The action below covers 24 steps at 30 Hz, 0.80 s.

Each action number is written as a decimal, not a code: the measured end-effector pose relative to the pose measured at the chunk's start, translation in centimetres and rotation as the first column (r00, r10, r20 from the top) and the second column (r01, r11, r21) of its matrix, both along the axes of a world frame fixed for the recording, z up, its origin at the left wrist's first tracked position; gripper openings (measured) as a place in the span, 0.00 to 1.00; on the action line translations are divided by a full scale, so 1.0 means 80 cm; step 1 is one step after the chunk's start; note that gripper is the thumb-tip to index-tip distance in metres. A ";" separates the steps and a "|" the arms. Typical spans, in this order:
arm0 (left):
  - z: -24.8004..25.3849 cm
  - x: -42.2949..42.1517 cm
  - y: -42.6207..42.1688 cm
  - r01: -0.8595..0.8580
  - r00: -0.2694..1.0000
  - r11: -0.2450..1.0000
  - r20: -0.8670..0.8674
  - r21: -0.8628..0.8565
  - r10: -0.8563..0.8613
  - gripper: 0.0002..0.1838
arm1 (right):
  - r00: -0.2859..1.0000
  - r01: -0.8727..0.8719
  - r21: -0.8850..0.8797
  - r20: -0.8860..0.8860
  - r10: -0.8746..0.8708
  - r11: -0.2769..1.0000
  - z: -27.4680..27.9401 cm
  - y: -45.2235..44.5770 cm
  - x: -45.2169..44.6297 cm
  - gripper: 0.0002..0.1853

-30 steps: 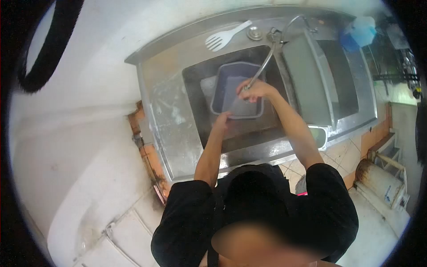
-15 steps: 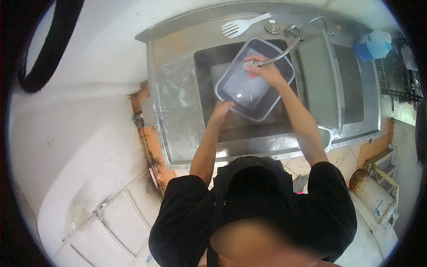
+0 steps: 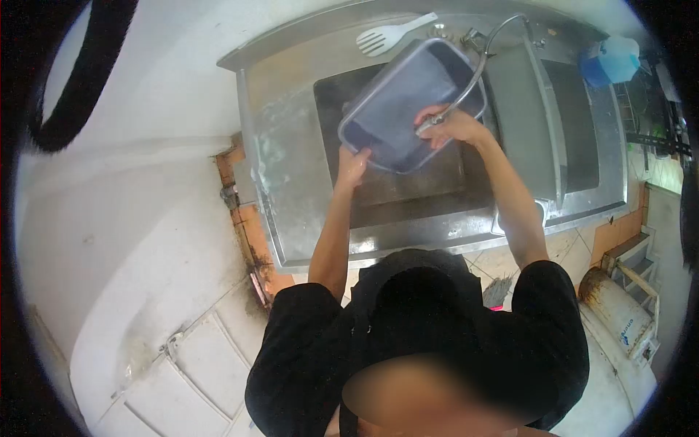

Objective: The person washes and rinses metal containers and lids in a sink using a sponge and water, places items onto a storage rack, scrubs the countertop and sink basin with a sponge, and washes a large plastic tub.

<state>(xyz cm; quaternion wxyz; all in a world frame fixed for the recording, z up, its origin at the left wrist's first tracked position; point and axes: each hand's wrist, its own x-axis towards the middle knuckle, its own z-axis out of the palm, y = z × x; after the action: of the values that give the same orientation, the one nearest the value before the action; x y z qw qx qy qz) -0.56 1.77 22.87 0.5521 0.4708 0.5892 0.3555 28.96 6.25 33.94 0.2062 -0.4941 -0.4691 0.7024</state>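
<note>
- Over the sink basin [image 3: 426, 188], the grey tub [image 3: 408, 102] is held up, set slantwise to the counter and apparently tilted; its inside faces me, and I see no item in it.
- At its near left corner, my left hand [image 3: 352, 167] is closed on the rim, thumb on the upper side; how the fingers sit underneath is hidden.
- At its near right edge, my right hand [image 3: 459, 127] is wrapped around the hose nozzle [image 3: 429, 127], which points across the tub's near end. Whether that hand also touches the rim I cannot tell.
- Above that hand, the metal hose [image 3: 481, 69] arcs back toward the fixture behind the sink. Whether water is running I cannot make out.
- As for how far along this is, I judge it partway: tub and nozzle are both in hand, and neither the setting down of the one nor the return of the other is done. Whether the tub is clean all over I cannot tell.
- Behind the tub, a white slotted turner [image 3: 389, 35] lies on the steel ledge, untouched, with a round strainer [image 3: 441, 30] partly hidden just beside it.
- To my right, a pale panel [image 3: 518, 124] stands between this basin and a second basin [image 3: 579, 138]; beyond them is a jug with blue contents [image 3: 615, 62].
- To my left, the steel counter [image 3: 287, 189] shows whitish wet-looking patches.
</note>
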 end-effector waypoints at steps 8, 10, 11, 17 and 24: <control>0.140 0.032 0.001 -0.018 0.856 0.992 -0.511 0.125 0.080 0.49 | 0.957 0.204 0.290 0.142 -0.253 0.935 -0.068 -0.016 0.032 0.16; 0.131 0.028 -0.003 -0.006 0.809 0.964 -0.565 0.267 0.162 0.51 | 0.847 0.179 0.638 0.287 -0.447 0.749 -0.089 -0.013 0.042 0.15; 0.142 0.030 -0.003 -0.028 0.803 0.978 -0.578 0.207 0.145 0.51 | 0.872 0.225 0.568 0.245 -0.424 0.792 -0.080 -0.014 0.039 0.15; 0.174 0.022 -0.004 -0.015 0.773 0.969 -0.612 0.245 0.167 0.52 | 0.823 0.568 0.293 -0.218 -0.524 0.769 -0.010 0.000 0.002 0.17; 0.223 0.017 0.002 0.049 0.742 0.980 -0.664 0.191 0.092 0.53 | 0.774 0.599 0.424 -0.088 -0.627 0.680 -0.006 0.033 0.018 0.13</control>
<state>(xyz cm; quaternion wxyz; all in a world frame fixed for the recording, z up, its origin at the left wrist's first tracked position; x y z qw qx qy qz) 0.83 1.93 40.71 0.2503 0.6122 0.7153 0.2254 30.38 8.86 33.45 0.5173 -0.5868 -0.4253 0.4552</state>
